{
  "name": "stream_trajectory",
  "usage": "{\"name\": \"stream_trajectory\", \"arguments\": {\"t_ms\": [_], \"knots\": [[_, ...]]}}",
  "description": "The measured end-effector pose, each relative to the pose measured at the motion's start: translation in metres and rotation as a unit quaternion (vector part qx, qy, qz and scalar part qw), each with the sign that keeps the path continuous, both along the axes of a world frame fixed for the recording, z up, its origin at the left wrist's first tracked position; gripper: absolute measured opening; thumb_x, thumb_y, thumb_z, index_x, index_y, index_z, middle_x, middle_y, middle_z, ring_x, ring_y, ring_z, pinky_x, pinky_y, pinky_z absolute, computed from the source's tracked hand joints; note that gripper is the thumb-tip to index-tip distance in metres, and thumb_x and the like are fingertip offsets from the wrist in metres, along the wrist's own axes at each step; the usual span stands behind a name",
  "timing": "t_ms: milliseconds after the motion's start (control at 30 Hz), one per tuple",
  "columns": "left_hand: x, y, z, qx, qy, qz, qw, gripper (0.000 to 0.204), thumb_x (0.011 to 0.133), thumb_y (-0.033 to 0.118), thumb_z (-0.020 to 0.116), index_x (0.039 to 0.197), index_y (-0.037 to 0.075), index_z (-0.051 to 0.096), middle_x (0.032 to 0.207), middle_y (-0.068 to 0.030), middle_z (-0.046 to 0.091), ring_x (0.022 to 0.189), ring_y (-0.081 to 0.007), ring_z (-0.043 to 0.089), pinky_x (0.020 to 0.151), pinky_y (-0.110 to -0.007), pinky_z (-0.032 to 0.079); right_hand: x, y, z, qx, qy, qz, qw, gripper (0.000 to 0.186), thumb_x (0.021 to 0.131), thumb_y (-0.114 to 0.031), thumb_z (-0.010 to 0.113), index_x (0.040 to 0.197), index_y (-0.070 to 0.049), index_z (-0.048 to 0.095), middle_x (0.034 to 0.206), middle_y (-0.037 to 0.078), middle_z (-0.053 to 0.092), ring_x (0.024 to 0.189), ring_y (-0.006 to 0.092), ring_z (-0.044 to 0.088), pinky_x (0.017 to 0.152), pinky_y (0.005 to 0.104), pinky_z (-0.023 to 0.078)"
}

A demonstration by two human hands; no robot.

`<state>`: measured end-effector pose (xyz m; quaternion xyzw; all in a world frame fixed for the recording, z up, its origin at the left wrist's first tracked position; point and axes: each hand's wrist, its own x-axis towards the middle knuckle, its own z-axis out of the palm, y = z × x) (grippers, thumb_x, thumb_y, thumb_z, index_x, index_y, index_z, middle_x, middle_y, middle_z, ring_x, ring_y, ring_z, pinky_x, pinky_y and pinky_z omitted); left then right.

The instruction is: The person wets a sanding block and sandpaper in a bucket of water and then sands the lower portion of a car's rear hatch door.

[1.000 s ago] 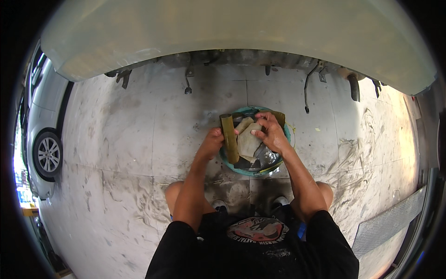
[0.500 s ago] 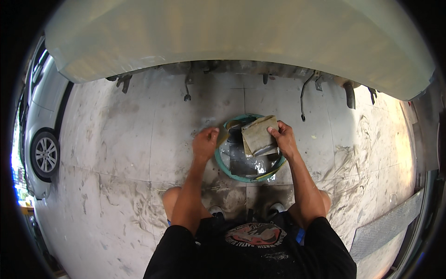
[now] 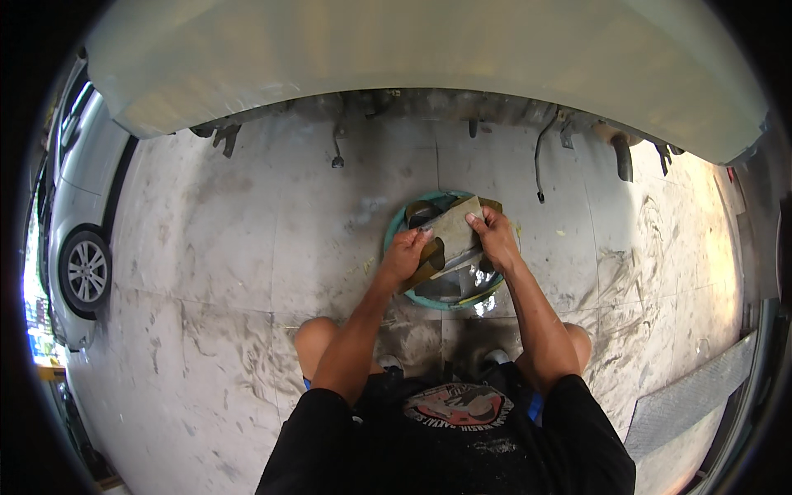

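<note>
My left hand (image 3: 404, 254) pinches the left edge of a tan, worn sheet that looks like sandpaper (image 3: 452, 233). My right hand (image 3: 497, 238) grips the same sheet at its upper right, thumb on top. Olive-brown sheet portions (image 3: 431, 261) show beside and beneath it; whether they belong to one folded piece or to a second sheet I cannot tell. Below both hands stands a round green basin (image 3: 426, 301) on the floor, with shiny water and dark flat pieces inside. The held sheet hides much of the basin's middle.
A large pale, matte vehicle panel (image 3: 429, 49) spans the top, with brackets and a bent pipe (image 3: 623, 157) hanging beneath. A silver car (image 3: 82, 181) stands at the far left. At right, a grey textured plate (image 3: 689, 400) lies on the smudged tile floor (image 3: 223, 247).
My left hand has moved right and now meets the sheet. My right hand has shifted slightly left and up. The sheet has turned and slants between both hands.
</note>
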<state>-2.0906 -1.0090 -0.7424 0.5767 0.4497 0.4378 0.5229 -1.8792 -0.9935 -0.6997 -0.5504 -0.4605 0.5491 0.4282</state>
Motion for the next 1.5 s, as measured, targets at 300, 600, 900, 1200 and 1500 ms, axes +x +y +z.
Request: {"name": "stream_trajectory", "arguments": {"t_ms": [300,600,900,1200,1500], "knots": [[0.007,-0.009,0.01,-0.001,0.055,-0.016,0.998,0.046,0.103,0.036,0.051,0.073,0.001,0.055,0.065,0.006,0.046,0.063,-0.006,0.04,0.058,-0.028,0.039,-0.003,-0.009,-0.019,0.003,0.124,-0.064,0.99,0.019,0.099,-0.017,0.059,0.097,0.0,0.067,0.086,0.001,0.067,0.076,0.0086,0.056,0.072,0.0263,0.047],[0.014,-0.017,0.022,-0.126,0.056,-0.003,0.99,0.053,0.102,0.042,0.05,0.066,0.004,0.054,0.059,0.0054,0.043,0.057,-0.0076,0.038,0.054,-0.03,0.036,-0.015,-0.023,-0.008,0.02,0.146,-0.134,0.98,0.02,0.099,-0.018,0.059,0.095,0.0,0.066,0.085,0.0,0.066,0.075,0.0074,0.054,0.071,0.025,0.046],[0.013,-0.009,0.005,-0.041,0.004,0.041,0.998,0.041,0.096,0.037,0.063,0.084,-0.002,0.066,0.067,-0.0028,0.061,0.064,-0.0128,0.052,0.064,-0.032,0.046,-0.017,-0.023,0.006,0.145,-0.041,-0.062,0.987,0.02,0.094,-0.019,0.064,0.086,-0.001,0.061,0.072,-0.004,0.052,0.069,0.0078,0.042,0.064,0.0265,0.039],[0.013,-0.017,0.011,-0.104,0.052,-0.044,0.992,0.043,0.093,0.035,0.067,0.112,-0.003,0.064,0.102,-0.0114,0.069,0.091,-0.0168,0.061,0.084,-0.032,0.049,-0.012,-0.026,0.008,0.093,-0.019,-0.078,0.992,0.019,0.09,-0.018,0.068,0.085,0.001,0.063,0.073,0.004,0.059,0.07,0.0115,0.052,0.069,0.0277,0.044],[0.006,-0.002,-0.012,-0.101,-0.089,0.11,0.985,0.071,0.086,0.045,0.074,0.131,-0.004,0.051,0.122,-0.0147,0.064,0.112,-0.0233,0.058,0.099,-0.033,0.043,-0.002,-0.023,-0.023,0.008,0.006,-0.044,0.999,0.034,0.087,-0.006,0.069,0.118,0.0,0.056,0.097,0.009,0.067,0.081,0.0174,0.066,0.074,0.0298,0.055]]}}
